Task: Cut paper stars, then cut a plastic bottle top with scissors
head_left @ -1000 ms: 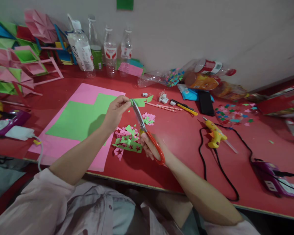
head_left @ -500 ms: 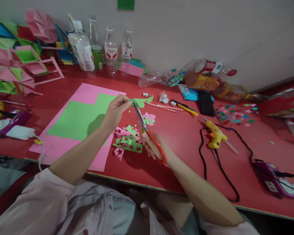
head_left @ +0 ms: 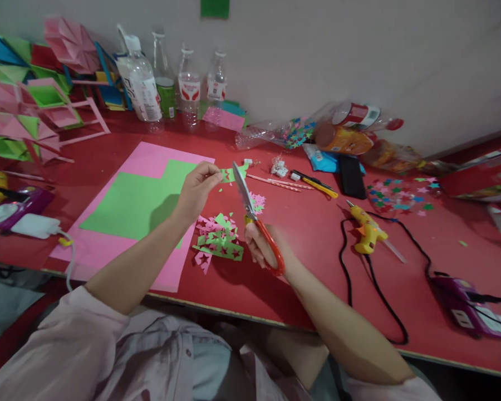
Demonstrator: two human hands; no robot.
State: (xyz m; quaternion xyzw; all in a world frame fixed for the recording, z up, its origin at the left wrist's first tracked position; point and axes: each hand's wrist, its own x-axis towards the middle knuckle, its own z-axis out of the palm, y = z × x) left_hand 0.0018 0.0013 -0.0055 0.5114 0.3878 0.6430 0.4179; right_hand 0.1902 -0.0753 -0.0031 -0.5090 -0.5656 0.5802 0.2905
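My left hand [head_left: 198, 186] is closed in a pinch on the end of a small green paper strip [head_left: 227, 175] with star-shaped holes. In my right hand [head_left: 259, 245] are red-handled scissors [head_left: 250, 209], fingers wrapped in the loops. Their blades point up and away, close together, beside the strip's right part; whether they touch it I cannot tell. Below lies a heap of green and pink paper scraps [head_left: 219, 239] with star cut-outs. A small pile of pink and green paper stars [head_left: 258, 202] sits partly behind the scissors.
Green sheets [head_left: 125, 203] lie on a pink sheet [head_left: 129, 159] at left. Bottles [head_left: 189, 89] and folded-paper models [head_left: 45, 106] stand behind. To the right are a yellow glue gun [head_left: 367, 229] with a looping cord, a phone [head_left: 351, 176], a cutter [head_left: 317, 185] and a power strip [head_left: 470, 309].
The scissors have turned more upright and moved slightly right, their tips now away from my left fingers. The green strip has shifted or turned, showing a star-shaped hole. My left hand has stayed in place.
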